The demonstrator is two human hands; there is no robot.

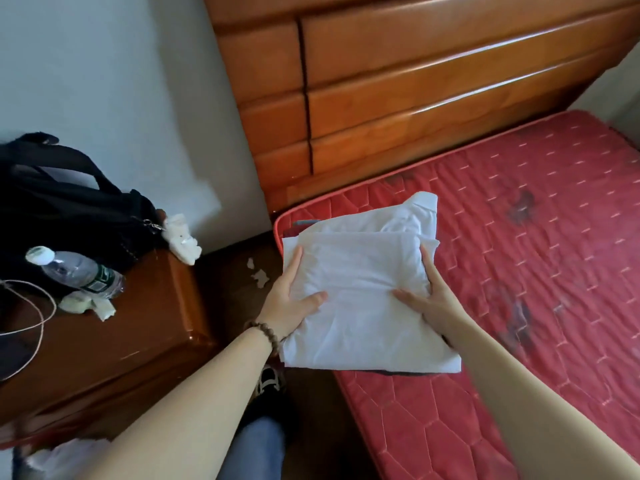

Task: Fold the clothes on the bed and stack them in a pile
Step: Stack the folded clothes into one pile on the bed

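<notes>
A folded white garment (360, 268) lies at the near corner of the red mattress (536, 244), its lower left part hanging past the bed's edge. A strip of dark cloth (405, 373) shows under its near edge. My left hand (285, 308) holds the garment's left side, thumb on top and one finger straight along the edge; the other fingers are hidden beneath the cloth. My right hand (431, 299) holds the right side the same way, thumb lying on top.
A wooden headboard (415, 81) rises behind the mattress. On the left, a wooden nightstand (131, 341) carries a black bag (69, 209), a water bottle (76, 271) and crumpled tissues (181, 242). Dark floor with paper scraps (259, 277) lies between nightstand and bed.
</notes>
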